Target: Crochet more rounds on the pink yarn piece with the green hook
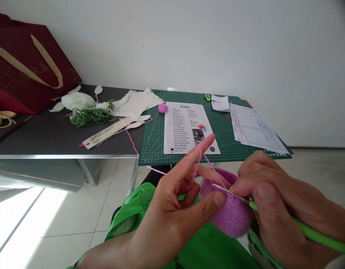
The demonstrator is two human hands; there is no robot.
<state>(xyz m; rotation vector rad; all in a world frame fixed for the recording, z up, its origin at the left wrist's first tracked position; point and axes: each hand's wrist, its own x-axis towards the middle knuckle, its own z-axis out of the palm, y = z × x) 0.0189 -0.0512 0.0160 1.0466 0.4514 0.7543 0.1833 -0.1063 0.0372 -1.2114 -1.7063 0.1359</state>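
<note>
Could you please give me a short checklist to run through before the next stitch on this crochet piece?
1. Crochet hook held in right hand: ok.
2. Pink crocheted piece held by left hand: ok.
3. Pink yarn running over the raised left fingers: ok.
4. Hook tip caught in a stitch: cannot tell.
5. Yarn ball on the green cutting mat: ok.
6. Printed pattern sheet lying face up on the mat: ok.

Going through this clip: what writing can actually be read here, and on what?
Pattern sheet: "R26:(3X,A,3X)6", "R28:(2X,A,2X)6", "R29:(3X,A)6"; its other lines and heading are too small to be sure of.
Printed form: too small to read.
Red bag: gold marks, too blurred to read.
</note>
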